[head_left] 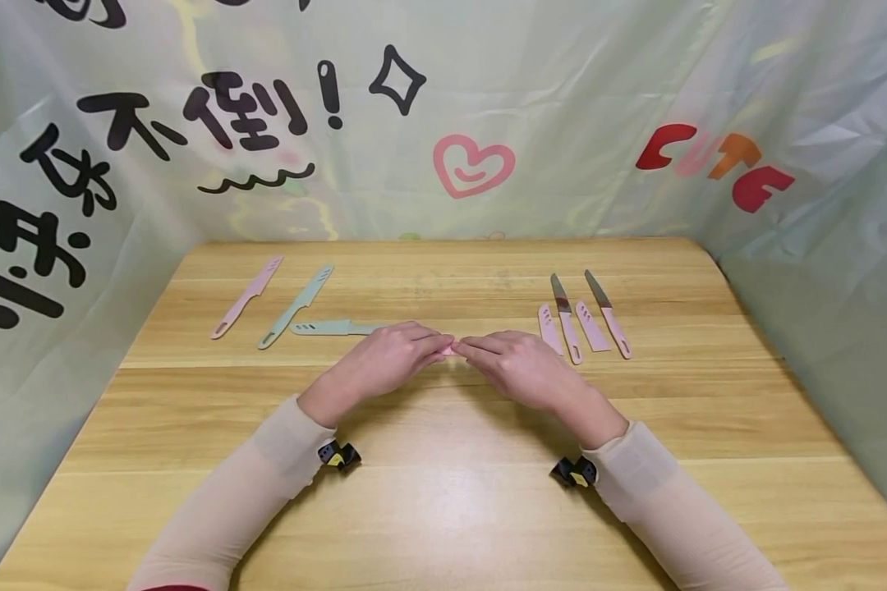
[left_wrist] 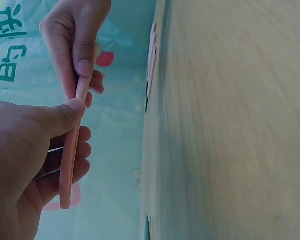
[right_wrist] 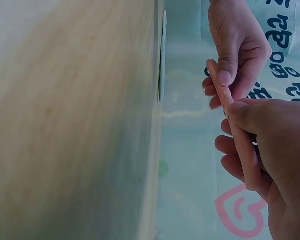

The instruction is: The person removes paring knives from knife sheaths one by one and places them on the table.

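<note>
A pink sheathed knife (left_wrist: 70,160) is held above the table between both hands, seen nearly edge-on in the wrist views, with no bare blade showing. My left hand (head_left: 388,357) pinches one end, thumb on the near side and fingers curled behind. At the opposite end, my right hand (head_left: 525,369) grips with its thumb (right_wrist: 242,115) and curled fingers. The two hands almost meet at the middle of the knife. In the head view they hide most of it; only a bit of pink shows between the fingertips. Behind the left hand lies a green sheathed knife (head_left: 321,327), partly covered.
At the table's left lie a pink sheathed knife (head_left: 247,297) and a green one (head_left: 296,307). On the right are two bare-bladed pink-handled knives (head_left: 565,320) (head_left: 608,313), each beside a pink sheath (head_left: 549,328) (head_left: 591,327). A printed curtain (head_left: 562,98) encloses the table (head_left: 443,492).
</note>
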A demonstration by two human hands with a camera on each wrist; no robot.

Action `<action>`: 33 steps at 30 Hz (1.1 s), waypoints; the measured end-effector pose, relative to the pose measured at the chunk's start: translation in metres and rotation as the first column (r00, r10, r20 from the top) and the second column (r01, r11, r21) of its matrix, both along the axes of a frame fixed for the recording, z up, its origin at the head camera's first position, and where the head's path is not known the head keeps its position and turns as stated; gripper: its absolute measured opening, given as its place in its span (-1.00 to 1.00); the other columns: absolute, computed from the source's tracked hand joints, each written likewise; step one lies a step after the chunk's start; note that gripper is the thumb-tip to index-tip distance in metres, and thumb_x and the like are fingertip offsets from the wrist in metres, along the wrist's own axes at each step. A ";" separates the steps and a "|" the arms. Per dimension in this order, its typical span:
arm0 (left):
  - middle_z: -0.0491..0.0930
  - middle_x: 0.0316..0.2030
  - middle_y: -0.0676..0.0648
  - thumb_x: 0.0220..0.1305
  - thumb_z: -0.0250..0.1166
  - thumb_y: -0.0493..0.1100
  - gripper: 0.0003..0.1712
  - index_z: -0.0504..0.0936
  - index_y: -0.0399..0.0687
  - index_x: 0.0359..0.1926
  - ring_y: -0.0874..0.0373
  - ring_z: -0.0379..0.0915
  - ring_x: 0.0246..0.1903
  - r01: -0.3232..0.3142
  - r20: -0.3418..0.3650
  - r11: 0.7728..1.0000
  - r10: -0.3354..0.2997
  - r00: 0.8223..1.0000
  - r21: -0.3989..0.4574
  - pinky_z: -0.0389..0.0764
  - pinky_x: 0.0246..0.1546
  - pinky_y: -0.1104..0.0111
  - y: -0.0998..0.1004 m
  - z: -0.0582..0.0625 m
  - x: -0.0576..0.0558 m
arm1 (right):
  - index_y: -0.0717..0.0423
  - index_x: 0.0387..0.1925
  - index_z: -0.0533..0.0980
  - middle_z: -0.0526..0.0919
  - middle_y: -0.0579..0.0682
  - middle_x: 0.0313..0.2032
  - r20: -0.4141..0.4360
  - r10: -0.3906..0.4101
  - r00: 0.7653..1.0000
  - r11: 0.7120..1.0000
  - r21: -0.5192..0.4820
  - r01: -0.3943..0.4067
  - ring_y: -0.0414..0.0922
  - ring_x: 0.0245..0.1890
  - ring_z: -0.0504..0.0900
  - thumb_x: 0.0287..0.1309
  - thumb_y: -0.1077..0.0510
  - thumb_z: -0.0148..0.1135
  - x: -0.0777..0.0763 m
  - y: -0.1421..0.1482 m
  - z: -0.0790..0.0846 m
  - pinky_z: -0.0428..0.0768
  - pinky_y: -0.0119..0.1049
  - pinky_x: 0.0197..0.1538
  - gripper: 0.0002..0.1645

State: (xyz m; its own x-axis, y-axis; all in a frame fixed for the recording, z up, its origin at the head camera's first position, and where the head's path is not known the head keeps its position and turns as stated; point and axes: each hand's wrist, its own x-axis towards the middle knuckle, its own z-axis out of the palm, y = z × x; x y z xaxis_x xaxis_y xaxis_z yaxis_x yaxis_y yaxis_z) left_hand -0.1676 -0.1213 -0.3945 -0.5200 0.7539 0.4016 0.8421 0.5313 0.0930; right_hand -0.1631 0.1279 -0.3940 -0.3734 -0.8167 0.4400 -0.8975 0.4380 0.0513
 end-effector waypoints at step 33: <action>0.70 -0.06 -0.05 0.33 0.30 -0.19 -0.70 0.69 -0.12 0.05 0.10 0.63 -0.10 0.024 -0.104 0.999 -0.021 0.994 0.027 0.66 -0.06 0.33 -0.002 0.001 0.000 | 0.18 0.15 0.57 0.68 0.09 0.01 0.021 0.032 0.999 0.997 -0.076 -0.030 -0.01 -0.09 0.69 0.17 0.32 0.32 -0.002 0.003 0.001 0.69 -0.22 -0.06 -0.53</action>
